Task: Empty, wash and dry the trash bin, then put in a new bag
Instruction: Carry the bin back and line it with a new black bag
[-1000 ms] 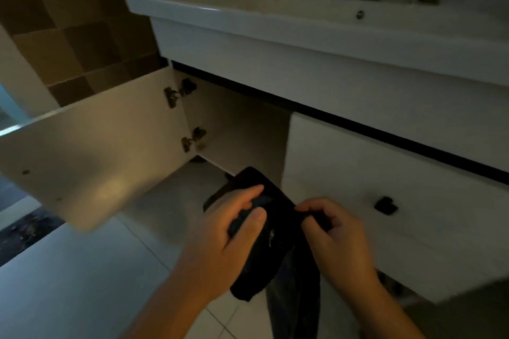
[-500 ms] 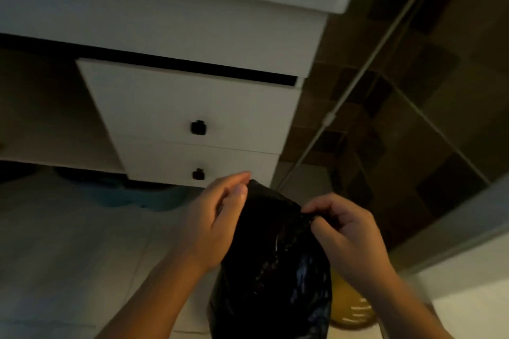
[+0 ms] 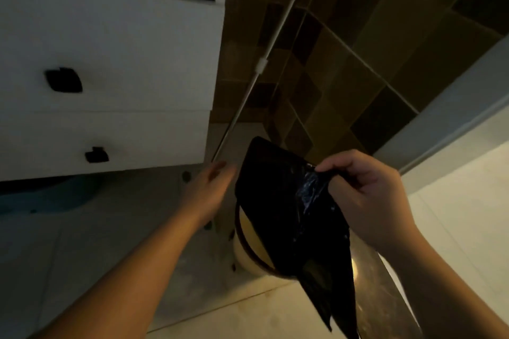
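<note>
A black plastic bag (image 3: 286, 209) hangs in front of me, pinched at its top edge by my right hand (image 3: 366, 195). My left hand (image 3: 212, 187) is off the bag, blurred, with fingers spread just left of it. Below the bag stands a cream-yellow trash bin (image 3: 253, 242) with a dark rim on the floor; the bag covers most of its opening.
White vanity drawers (image 3: 115, 63) with black knobs fill the upper left. A thin white pipe (image 3: 259, 69) runs down the brown tiled wall (image 3: 358, 49). A blue object (image 3: 41, 195) sits under the vanity. Pale floor tiles (image 3: 82, 242) surround the bin.
The view swung right from the open cabinet to the drawers and the bin. My left hand let go of the bag and moved away to the left; my right hand still holds it.
</note>
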